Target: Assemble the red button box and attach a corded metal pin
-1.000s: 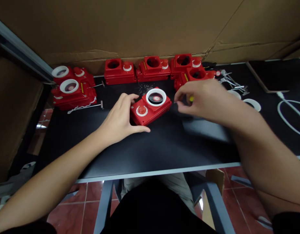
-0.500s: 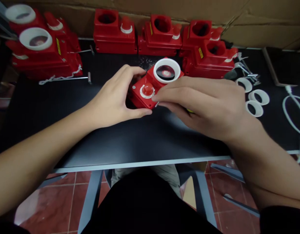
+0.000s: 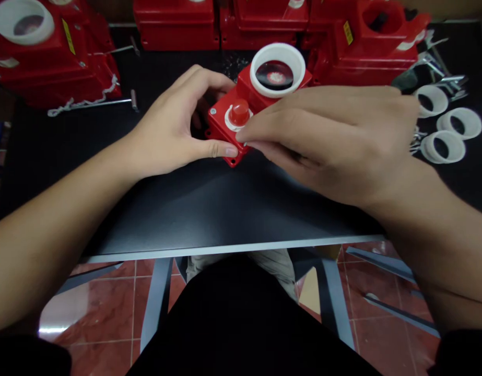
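The fingers of the right hand (image 3: 334,138) are being held in a pinch, thumb against forefinger; a small pale piece (image 3: 245,143), too small to identify, is being gripped at their tips, over the near side of a red unit (image 3: 246,87). The left hand (image 3: 166,125) is being curved around the unit's left end, thumb pressed along the near edge, the other fingers partly hidden. The unit is being supported at a slant on the black tabletop (image 3: 225,209), between both hands. A red knob (image 3: 239,110) is being exposed beside the pinch, a white collar (image 3: 278,93) farther back. Three loose white rings (image 3: 457,149) are lying to the right; a metal rod (image 3: 109,103) is lying to the left. Beyond, several red housings (image 3: 176,28) are being cut off by the view's upper edge.
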`<state>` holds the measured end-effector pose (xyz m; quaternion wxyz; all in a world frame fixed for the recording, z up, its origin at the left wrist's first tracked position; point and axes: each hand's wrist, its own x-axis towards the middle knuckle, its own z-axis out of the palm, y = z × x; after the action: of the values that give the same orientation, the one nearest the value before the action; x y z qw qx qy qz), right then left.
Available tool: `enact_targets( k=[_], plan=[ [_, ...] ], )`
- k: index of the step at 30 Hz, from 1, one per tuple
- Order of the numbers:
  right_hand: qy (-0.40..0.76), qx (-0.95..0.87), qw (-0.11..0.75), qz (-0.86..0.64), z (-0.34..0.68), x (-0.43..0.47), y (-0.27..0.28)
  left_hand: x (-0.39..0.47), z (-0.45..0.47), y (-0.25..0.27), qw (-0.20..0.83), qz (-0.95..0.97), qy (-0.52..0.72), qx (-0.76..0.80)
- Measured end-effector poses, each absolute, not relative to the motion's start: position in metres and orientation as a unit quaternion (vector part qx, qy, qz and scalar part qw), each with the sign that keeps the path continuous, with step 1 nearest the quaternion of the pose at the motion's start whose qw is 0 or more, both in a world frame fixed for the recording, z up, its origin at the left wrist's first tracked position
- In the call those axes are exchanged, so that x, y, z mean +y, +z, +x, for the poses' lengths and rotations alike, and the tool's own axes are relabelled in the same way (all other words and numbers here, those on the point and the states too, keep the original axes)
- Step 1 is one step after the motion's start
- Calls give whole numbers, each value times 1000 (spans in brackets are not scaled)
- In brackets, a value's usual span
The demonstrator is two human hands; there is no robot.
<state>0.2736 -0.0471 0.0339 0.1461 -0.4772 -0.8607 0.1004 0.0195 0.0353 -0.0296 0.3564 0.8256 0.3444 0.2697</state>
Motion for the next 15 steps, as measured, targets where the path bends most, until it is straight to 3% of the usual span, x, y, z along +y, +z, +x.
enact_targets(
  k=[10, 15],
  plan=[
    [94, -882, 135, -442, 275, -44, 32, 36, 15, -21, 326, 851, 209, 354],
    [63, -878, 192, -433, 287, -48, 42, 39, 16, -24, 364, 828, 218, 368]
  ],
)
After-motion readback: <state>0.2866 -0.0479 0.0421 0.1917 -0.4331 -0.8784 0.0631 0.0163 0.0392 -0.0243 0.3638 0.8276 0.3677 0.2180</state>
